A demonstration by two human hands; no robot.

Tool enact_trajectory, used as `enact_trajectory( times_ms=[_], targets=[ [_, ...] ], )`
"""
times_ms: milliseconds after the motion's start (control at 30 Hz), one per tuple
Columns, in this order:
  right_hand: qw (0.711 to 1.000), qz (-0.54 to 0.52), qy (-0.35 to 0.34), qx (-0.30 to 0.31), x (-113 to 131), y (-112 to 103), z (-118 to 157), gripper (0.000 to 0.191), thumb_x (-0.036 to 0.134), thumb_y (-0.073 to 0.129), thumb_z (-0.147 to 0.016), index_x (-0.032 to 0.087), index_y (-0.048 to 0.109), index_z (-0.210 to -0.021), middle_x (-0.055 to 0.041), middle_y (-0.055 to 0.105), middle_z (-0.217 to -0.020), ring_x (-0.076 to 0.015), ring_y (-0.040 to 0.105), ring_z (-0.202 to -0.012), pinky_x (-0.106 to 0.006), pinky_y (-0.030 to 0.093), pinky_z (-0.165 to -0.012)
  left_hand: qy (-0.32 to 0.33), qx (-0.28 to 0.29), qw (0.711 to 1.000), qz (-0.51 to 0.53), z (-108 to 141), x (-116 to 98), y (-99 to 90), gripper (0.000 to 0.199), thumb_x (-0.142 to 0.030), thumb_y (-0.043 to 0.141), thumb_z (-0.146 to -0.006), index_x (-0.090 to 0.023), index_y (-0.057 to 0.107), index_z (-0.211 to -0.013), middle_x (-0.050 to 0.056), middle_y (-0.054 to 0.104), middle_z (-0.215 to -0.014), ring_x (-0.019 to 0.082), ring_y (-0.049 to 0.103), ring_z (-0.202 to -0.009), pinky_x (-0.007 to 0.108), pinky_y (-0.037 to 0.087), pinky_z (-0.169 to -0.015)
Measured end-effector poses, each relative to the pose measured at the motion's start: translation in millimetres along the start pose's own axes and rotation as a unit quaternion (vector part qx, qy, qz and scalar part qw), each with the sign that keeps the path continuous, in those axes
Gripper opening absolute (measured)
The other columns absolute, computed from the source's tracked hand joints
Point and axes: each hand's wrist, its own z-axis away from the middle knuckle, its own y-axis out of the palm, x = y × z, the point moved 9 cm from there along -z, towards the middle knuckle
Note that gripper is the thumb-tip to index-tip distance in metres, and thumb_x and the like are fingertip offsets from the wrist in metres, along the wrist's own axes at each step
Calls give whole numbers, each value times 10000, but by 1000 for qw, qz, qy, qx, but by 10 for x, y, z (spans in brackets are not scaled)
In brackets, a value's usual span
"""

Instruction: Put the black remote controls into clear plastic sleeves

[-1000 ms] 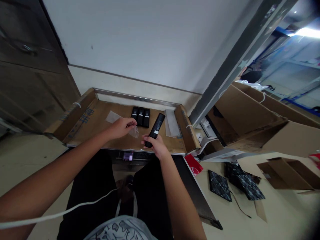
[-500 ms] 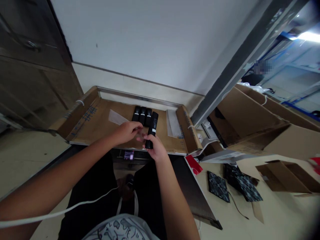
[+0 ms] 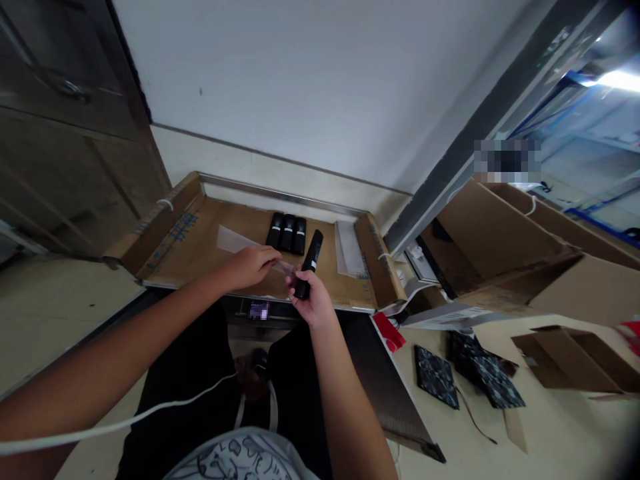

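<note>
My right hand (image 3: pixel 311 297) is wrapped round the lower end of a black device (image 3: pixel 312 257) with a small white label, which tilts up to the right. My left hand (image 3: pixel 254 265) pinches a thin clear plastic piece (image 3: pixel 283 265) that reaches across to the fingers of my right hand. Behind them, three black devices (image 3: pixel 287 233) lie side by side on the cardboard-lined tray (image 3: pixel 240 212). One translucent sheet (image 3: pixel 233 240) lies left of them, and more translucent sheets (image 3: pixel 349 250) lie at the right.
Large open cardboard boxes (image 3: pixel 500 233) stand at the right, with a person partly visible behind. Dark patterned pieces (image 3: pixel 436 375) and another carton (image 3: pixel 575 357) are on the floor. A white cable (image 3: pixel 165 405) crosses my left forearm.
The black device in my right hand has tilted further right, away from the three lying ones. The clear plastic between my hands now looks stretched out. The view has shifted slightly.
</note>
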Motion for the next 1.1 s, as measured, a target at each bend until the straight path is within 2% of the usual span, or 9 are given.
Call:
enact_trajectory(
  times_ms=[367, 500, 567, 767, 1000, 1100],
  targets=[
    [997, 67, -28, -20, 140, -124, 73, 292, 185, 764, -616, 207, 604, -859, -23, 728, -995, -107, 643, -652, -192, 486, -474, -17, 23, 999, -22, -2, 174, -1, 300, -203, 426, -950, -198, 710, -1047, 79, 733, -1037, 222, 665, -930, 336, 475, -835],
    [992, 121, -34, -12, 154, -136, 107, 303, 204, 794, -608, 196, 650, -875, -23, 721, -952, -158, 709, -721, -203, 510, -489, -19, 27, 999, -27, -3, 202, 11, 295, -183, 442, -933, -202, 711, -1051, 76, 735, -1045, 229, 667, -939, 339, 469, -835],
    [988, 150, -36, -1, 145, -112, 116, 320, 214, 798, -615, 196, 685, -914, -36, 730, -987, -174, 725, -737, -204, 515, -482, -14, 39, 999, -26, -8, 179, 28, 297, -163, 453, -916, -198, 711, -1060, 79, 737, -1058, 228, 667, -951, 336, 467, -841],
    [981, 182, -62, -4, 190, -125, 100, 372, 195, 785, -644, 206, 742, -1013, -61, 731, -1179, -125, 694, -655, -198, 510, -452, -28, 60, 997, -36, -4, 218, 52, 283, -150, 468, -899, -200, 720, -1017, 79, 740, -1033, 224, 666, -941, 320, 461, -824],
    [979, 194, -61, 15, 188, -121, 103, 410, 202, 788, -663, 212, 734, -1070, -65, 734, -1202, -141, 720, -684, -198, 523, -465, -19, 74, 996, -38, -10, 290, 60, 259, -131, 478, -871, -196, 700, -986, 60, 719, -964, 207, 659, -890, 305, 457, -793],
    [979, 199, -53, -1, 142, -105, 73, 413, 195, 784, -653, 194, 733, -1063, -71, 730, -1207, -145, 726, -700, -188, 515, -450, -16, 26, 999, -30, -28, 219, -25, 316, -119, 470, -871, -183, 655, -1119, 85, 673, -1135, 204, 644, -980, 309, 466, -846]
  ],
)
